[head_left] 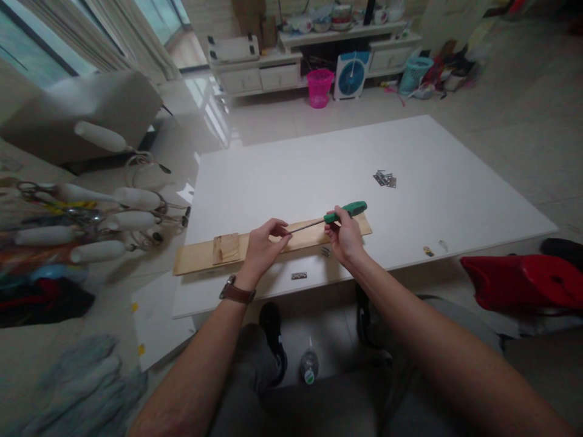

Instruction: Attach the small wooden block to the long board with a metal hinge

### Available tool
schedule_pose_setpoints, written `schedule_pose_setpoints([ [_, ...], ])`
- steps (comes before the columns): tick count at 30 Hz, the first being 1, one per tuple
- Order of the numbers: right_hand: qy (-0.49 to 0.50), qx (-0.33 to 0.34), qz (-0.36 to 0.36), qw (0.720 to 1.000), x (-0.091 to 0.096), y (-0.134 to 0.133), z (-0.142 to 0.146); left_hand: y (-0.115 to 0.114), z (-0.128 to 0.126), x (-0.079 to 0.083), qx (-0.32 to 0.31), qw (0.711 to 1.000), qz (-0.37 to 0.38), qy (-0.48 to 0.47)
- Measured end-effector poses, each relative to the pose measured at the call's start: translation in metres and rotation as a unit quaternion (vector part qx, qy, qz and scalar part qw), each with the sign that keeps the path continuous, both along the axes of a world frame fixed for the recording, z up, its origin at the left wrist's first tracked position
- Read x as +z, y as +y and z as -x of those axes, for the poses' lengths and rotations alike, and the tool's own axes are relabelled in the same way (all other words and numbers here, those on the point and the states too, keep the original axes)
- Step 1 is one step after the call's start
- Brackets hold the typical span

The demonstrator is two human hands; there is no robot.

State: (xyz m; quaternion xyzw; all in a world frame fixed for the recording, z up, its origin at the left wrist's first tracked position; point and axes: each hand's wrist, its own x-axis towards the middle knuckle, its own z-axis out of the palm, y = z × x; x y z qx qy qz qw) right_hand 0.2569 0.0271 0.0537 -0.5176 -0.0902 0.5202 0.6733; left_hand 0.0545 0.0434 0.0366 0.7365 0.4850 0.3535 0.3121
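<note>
My right hand (344,237) is closed round the green handle of a screwdriver (345,211), whose metal shaft points left. My left hand (265,244), with a brown watch strap on the wrist, pinches at the shaft's tip; what sits between its fingers is too small to see. Both hands hover over a long wooden plank (195,255) that lies on the white table (437,200) near its front edge. A small wooden block (226,248) rests on the plank's left part. A metal hinge (299,275) lies on the table just in front of the plank.
A small pile of metal hinges (385,178) lies further back on the table, and small bits (428,250) near the front right edge. A red thing (523,282) sits to the right, tools with white handles (91,218) to the left, a bottle (309,367) on the floor between my feet.
</note>
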Motion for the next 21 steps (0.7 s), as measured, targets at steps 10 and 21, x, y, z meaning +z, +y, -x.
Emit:
schedule_pose_setpoints([
  [10,0.010,-0.009,0.009,1.000,-0.003,0.005,-0.004,0.010,-0.001,0.000,-0.006,1.000,0.002,-0.003],
  [21,0.040,-0.007,0.014,0.999,0.001,0.000,0.004,-0.004,0.006,0.001,-0.031,0.999,-0.037,0.009],
])
